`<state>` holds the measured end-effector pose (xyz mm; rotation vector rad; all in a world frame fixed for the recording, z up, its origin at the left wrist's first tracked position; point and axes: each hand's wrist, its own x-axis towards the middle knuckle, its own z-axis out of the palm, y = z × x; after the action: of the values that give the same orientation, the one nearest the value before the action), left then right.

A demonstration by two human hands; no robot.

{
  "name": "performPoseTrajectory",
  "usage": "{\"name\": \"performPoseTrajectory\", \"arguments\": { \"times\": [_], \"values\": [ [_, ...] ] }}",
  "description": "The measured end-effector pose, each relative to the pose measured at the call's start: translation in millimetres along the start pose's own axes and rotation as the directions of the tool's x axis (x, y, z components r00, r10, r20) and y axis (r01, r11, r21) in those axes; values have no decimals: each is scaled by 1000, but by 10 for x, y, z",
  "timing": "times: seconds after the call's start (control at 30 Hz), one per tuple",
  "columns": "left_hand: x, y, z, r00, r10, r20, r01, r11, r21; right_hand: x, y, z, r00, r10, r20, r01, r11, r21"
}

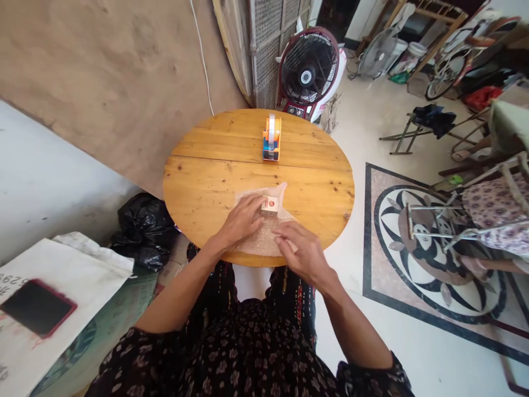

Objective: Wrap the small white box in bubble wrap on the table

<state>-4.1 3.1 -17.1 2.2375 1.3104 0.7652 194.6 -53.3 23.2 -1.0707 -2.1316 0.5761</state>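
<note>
A small box (270, 204) with a red mark on top sits on a sheet of clear, pinkish bubble wrap (264, 241) near the front of the round wooden table (206, 176). My left hand (243, 219) lies at the box's left side, fingers spread over the wrap and fingertips at the box. To the right, my right hand (300, 248) has its fingers pinched together at the wrap's right edge. Toward the far side of the table stands an orange and blue tape dispenser (271, 138) with a roll of clear tape.
Beyond the table is a dark red fan (306, 74). Black plastic bags (144, 226) lie at the left, near a phone (39, 306) on a white sack (95, 292). A seated person's patterned clothing (496, 204) shows at the right, near a folding stool (413, 129).
</note>
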Motion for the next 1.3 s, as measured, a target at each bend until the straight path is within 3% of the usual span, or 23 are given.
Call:
{"name": "performPoseTrajectory", "arguments": {
  "times": [0.13,0.33,0.53,0.67,0.87,1.1,1.3],
  "values": [
    [142,-99,16,998,16,57,-14,999,-33,171,-52,200,992,-76,96,74,997,24],
    [215,-110,-12,998,1,67,2,999,-51,477,420,189,995,97,9,-95,982,-166],
    [105,-47,-54,996,46,76,-41,997,-64,470,799,129,983,181,35,-179,982,-52],
    [56,-32,-49,998,10,69,-5,998,-67,441,900,192,987,150,59,-147,987,-57],
    [55,-27,-14,997,-60,54,63,996,-56,343,868,145,986,127,106,-124,992,-37],
    [-4,-70,25,962,-234,144,239,971,-20,99,719,-148,939,94,330,-109,994,28],
    [81,-100,-25,978,-139,153,133,990,48,-31,468,-138,886,-23,463,97,986,-137]
  ]
}}
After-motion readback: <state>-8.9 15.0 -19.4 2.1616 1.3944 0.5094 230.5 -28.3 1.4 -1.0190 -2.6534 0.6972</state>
